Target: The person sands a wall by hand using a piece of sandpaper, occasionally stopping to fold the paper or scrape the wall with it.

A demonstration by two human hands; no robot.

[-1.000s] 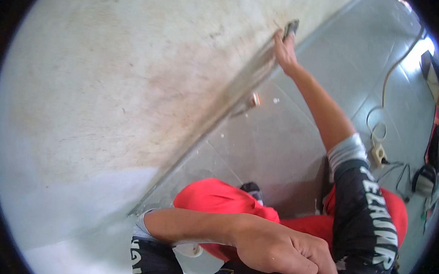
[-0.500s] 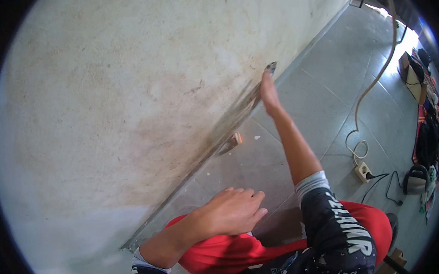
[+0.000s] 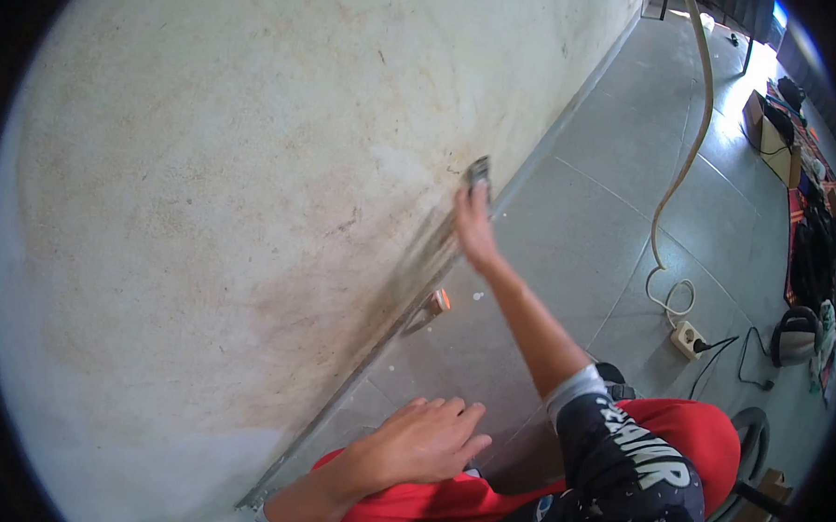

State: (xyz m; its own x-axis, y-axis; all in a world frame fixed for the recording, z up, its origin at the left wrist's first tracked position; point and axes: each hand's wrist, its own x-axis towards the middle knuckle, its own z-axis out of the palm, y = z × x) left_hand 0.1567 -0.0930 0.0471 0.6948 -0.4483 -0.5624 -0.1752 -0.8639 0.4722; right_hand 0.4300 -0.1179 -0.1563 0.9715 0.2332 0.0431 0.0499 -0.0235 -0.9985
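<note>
My right hand (image 3: pixel 476 228) is stretched out along the lower wall (image 3: pixel 280 208), its palm side turned to the surface. Under its fingers is a small grey, mottled, flat piece that looks like folded sandpaper (image 3: pixel 479 170), held against the wall just above the floor edge. My left hand (image 3: pixel 426 439) hangs over my red-trousered knee (image 3: pixel 426 510), fingers loosely bent, thumb apart, holding nothing. Brownish stains and scuffs mark the wall between the two hands. A small orange-ended item (image 3: pixel 441 300) sits on the floor by the wall base.
Grey floor tiles (image 3: pixel 568 240) run along the wall. At right, a pale cable (image 3: pixel 662 216) leads to a socket block (image 3: pixel 688 340) with a black plug. Beyond are a rounded grey-and-black object (image 3: pixel 795 337), dark cloths (image 3: pixel 815 255) and an open cardboard box (image 3: pixel 773 146).
My right hand has moved down and left along the wall with the sandpaper. The view has shifted slightly; my left hand stays over the knee.
</note>
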